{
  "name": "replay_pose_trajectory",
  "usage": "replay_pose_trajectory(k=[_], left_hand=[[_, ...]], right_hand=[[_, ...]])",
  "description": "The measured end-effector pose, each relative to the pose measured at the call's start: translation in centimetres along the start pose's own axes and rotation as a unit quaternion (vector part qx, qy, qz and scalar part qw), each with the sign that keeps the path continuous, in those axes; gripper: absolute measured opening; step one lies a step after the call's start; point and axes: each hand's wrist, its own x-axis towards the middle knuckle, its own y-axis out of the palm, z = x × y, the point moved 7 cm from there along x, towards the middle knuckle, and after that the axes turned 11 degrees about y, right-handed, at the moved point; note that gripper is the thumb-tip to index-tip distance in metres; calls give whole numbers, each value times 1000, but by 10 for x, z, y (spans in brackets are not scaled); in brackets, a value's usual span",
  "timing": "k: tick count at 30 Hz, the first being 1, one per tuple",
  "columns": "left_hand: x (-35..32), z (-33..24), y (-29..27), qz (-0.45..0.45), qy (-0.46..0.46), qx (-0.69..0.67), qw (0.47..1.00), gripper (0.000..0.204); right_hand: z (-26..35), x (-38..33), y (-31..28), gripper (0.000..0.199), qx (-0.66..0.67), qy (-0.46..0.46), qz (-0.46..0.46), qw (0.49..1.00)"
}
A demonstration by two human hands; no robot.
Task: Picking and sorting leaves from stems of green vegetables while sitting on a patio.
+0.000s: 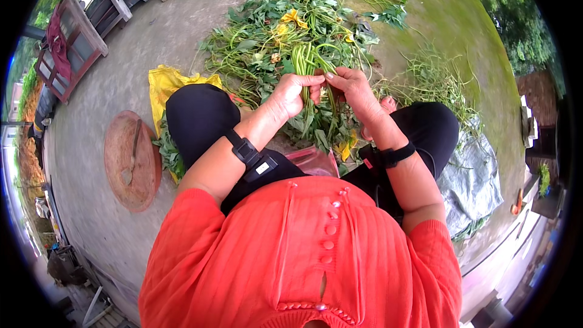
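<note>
My left hand [291, 92] is closed around a bundle of long green leaf stems [303, 59], which stick out above and below the fist. Beside it, my right hand [354, 88] pinches a stem, its thumb almost meeting the left thumb. Both hands are in front of my knees, over a wide heap of leafy green vines [255, 45]. Yellowed leaves [294, 19] show among the green ones. The fingers partly hide the gripped part of the stems.
A yellow sack [159, 85] lies by my left knee, near a round reddish basin [115, 164] with a long-handled tool in it. Thin stripped stems [437, 79] and a silvery sheet [477, 173] lie to the right. A wooden frame [73, 48] stands far left.
</note>
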Motion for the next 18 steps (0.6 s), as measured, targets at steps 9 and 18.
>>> replay_pose_trajectory(k=[9, 18], left_hand=[[-6, -3, -3, -25, -17, 33, 999, 19], [2, -22, 4, 65, 41, 165, 983, 24]], right_hand=[[-8, -9, 22, 28, -271, -60, -58, 959], [56, -20, -7, 12, -338, -297, -224, 865]])
